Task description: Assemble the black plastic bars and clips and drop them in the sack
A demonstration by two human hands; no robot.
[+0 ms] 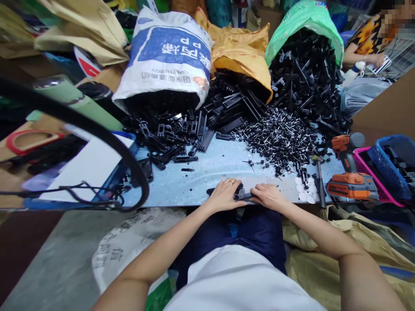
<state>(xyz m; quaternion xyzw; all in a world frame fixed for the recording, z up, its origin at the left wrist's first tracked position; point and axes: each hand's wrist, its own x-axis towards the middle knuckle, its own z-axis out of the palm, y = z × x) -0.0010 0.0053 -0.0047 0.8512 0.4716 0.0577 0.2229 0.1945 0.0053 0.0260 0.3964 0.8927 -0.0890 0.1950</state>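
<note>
Two hands at the near edge of the pale-blue table (210,172) — left hand (224,195) and right hand (267,196) both pressed closed on one black plastic part (240,194) between them; rivet pile (279,138) behind, cordless drill (350,175) at right.

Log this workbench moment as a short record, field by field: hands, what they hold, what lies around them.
left hand: pressed on a black plastic part at the near table edge
right hand: gripping the same part from the other side
table: pale blue, speckled
behind hands: pile of small black rivets
far side: white sack, yellow sack, green sack, all spilling black parts
right of hands: orange cordless drill
co-worker: an arm at far right
</note>
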